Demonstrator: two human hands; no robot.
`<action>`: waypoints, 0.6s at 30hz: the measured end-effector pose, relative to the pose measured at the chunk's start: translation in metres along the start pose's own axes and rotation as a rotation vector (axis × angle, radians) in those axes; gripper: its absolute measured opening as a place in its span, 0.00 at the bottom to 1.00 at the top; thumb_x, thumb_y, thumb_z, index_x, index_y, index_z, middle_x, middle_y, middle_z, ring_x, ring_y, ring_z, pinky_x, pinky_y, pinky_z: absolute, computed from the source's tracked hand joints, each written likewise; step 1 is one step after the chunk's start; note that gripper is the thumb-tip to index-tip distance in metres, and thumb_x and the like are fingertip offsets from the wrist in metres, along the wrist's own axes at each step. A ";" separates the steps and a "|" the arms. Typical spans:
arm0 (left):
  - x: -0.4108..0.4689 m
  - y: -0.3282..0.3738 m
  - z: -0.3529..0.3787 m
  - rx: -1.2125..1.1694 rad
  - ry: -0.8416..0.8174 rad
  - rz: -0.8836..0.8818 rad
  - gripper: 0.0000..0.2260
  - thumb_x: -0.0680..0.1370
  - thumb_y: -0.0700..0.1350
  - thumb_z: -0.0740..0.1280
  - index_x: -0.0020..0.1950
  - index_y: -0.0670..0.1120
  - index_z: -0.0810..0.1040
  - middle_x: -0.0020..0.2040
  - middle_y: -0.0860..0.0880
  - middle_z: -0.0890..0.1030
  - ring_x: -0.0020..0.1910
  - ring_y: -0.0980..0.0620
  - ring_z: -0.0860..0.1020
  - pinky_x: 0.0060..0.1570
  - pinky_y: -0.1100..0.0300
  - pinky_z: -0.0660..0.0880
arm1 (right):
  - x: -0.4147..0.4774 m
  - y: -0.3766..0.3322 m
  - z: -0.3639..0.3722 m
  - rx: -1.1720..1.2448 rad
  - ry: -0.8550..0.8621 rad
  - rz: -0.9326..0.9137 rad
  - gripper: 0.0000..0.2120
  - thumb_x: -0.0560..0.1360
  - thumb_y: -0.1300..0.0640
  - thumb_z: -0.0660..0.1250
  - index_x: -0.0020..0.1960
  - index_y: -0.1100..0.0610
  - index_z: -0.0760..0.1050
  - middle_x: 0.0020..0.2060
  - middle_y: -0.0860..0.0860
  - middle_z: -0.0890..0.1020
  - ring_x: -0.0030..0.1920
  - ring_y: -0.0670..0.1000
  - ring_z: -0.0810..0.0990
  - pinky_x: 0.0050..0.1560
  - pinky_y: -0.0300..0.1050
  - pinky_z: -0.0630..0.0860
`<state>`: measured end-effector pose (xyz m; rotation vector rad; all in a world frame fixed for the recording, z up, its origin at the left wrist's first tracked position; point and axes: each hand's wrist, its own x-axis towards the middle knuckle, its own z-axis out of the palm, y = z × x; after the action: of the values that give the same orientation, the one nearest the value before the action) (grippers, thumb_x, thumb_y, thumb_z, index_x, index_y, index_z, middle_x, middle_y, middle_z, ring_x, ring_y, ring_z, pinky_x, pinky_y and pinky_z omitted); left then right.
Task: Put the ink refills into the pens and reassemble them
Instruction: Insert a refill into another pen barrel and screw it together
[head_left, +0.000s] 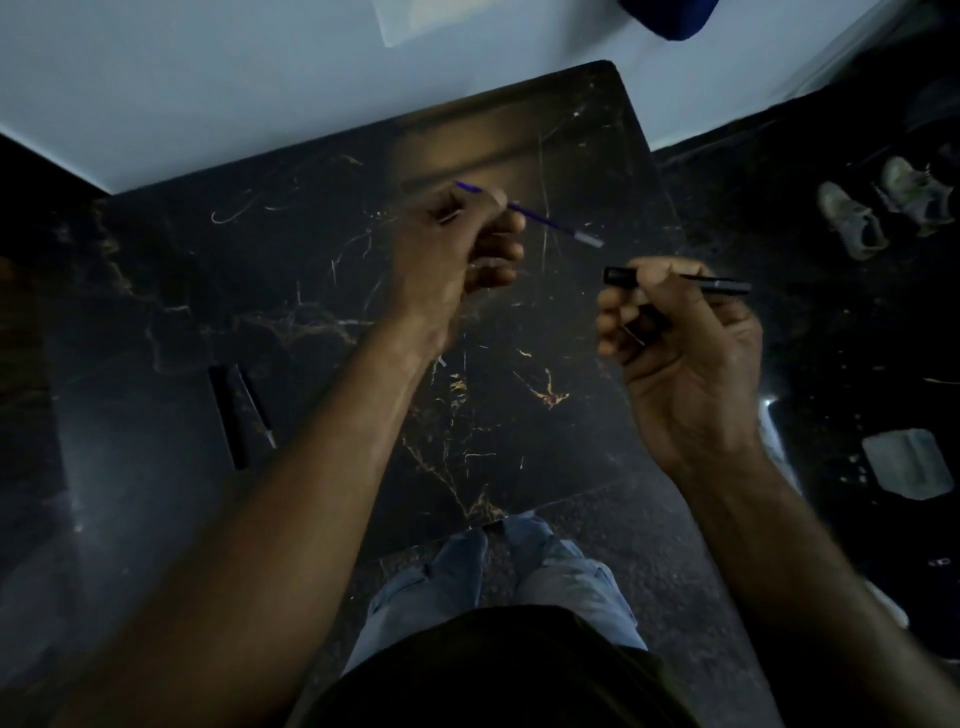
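Note:
My left hand (457, 244) is closed around a thin blue ink refill (550, 223), whose silver tip points down and right toward my other hand. My right hand (675, 332) grips a black pen barrel (722, 283) held level, its open end (615, 274) facing left, a short gap from the refill's tip. Both hands hover above a black marble table (322, 291). On the table's left lie a black pen part (227, 415) and a slim refill-like stick (257, 405), side by side.
A pale wall (208, 78) borders the table's far edge. On the dark floor to the right stand a pair of shoes (883, 208) and a grey cloth (906, 462). My knees in jeans (498, 571) are below the table's near edge.

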<state>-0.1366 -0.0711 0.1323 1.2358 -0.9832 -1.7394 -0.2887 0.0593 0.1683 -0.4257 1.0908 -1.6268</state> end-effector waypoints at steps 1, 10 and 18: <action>-0.016 0.013 0.002 -0.065 -0.029 0.051 0.09 0.83 0.42 0.70 0.43 0.49 0.85 0.40 0.48 0.87 0.33 0.54 0.84 0.28 0.63 0.78 | 0.002 -0.002 0.001 0.005 0.026 -0.008 0.05 0.82 0.63 0.64 0.50 0.63 0.77 0.39 0.57 0.86 0.37 0.52 0.84 0.36 0.43 0.79; -0.073 0.046 0.009 -0.221 0.027 0.142 0.06 0.85 0.40 0.67 0.48 0.46 0.80 0.41 0.49 0.87 0.31 0.57 0.82 0.26 0.65 0.75 | 0.013 -0.018 0.034 0.059 0.010 -0.124 0.10 0.86 0.59 0.63 0.59 0.67 0.75 0.47 0.61 0.87 0.44 0.55 0.88 0.36 0.43 0.82; -0.080 0.051 -0.003 -0.242 0.097 0.205 0.05 0.84 0.41 0.68 0.49 0.48 0.81 0.42 0.48 0.88 0.31 0.57 0.82 0.25 0.65 0.75 | 0.013 -0.018 0.046 0.070 -0.029 -0.167 0.14 0.86 0.60 0.62 0.61 0.73 0.74 0.49 0.65 0.87 0.45 0.60 0.88 0.42 0.46 0.83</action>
<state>-0.1074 -0.0206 0.2070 1.0176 -0.7871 -1.5709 -0.2699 0.0274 0.2032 -0.5045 0.9951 -1.7943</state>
